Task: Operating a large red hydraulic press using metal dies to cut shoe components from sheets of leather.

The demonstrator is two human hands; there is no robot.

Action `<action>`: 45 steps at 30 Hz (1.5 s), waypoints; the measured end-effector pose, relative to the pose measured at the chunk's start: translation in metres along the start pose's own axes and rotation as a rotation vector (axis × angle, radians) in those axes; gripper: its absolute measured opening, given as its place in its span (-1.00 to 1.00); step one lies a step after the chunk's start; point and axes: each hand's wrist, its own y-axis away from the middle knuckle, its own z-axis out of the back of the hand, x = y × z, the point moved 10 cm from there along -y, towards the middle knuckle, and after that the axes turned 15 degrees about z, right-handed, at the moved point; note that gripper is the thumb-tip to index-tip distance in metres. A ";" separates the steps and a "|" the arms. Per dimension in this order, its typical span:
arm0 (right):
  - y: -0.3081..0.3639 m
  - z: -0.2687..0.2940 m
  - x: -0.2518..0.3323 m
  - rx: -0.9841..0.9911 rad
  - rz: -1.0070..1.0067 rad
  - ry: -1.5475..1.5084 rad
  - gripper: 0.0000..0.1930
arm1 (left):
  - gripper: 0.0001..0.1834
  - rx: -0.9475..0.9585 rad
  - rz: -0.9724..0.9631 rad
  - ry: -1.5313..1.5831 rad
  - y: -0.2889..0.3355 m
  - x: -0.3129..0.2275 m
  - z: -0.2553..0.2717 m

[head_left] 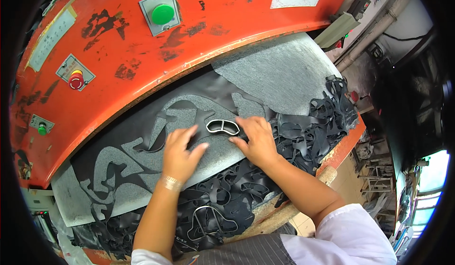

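A small metal cutting die (222, 127), a curved outline with a crossbar, rests on a black leather sheet (204, 87). My right hand (258, 139) is at its right end, thumb and fingers apart around that end; whether they touch it I cannot tell. To the left of the die, my left hand (182, 152) hovers with thumb and fingers spread, holding nothing. Curved openings cut through the leather show the grey cutting board (270, 80) beneath. A larger wire-like cutting die (212, 220) lies on black scraps near my body.
An orange-red press beam (142, 71) spans the far side, bearing a green button (163, 14) and a red knob (76, 80). Leather scraps (303, 127) heap along the right and near edges of the board. A worn padded bar (327, 174) runs along the near side.
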 end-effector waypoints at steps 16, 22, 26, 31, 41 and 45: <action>-0.008 0.019 0.065 0.250 0.270 -0.492 -0.69 | -0.47 0.091 -0.293 0.431 0.042 -0.038 -0.013; -0.022 0.036 0.053 0.093 0.117 -0.678 -0.70 | -0.69 0.039 -0.157 0.235 0.032 -0.028 0.005; -0.028 0.035 0.028 -0.004 0.031 -0.243 -0.59 | -0.81 0.068 -0.076 0.102 0.009 -0.004 0.003; -0.026 0.003 0.021 0.118 0.097 -0.117 -0.44 | -0.83 0.233 -0.169 -0.070 0.017 -0.013 -0.027; -0.011 0.019 0.005 0.080 -0.018 -0.153 -0.26 | -0.84 0.291 -0.172 -0.160 0.015 -0.020 -0.026; -0.013 0.021 0.006 0.046 0.006 -0.152 -0.28 | -0.84 0.304 -0.169 -0.147 0.013 -0.017 -0.025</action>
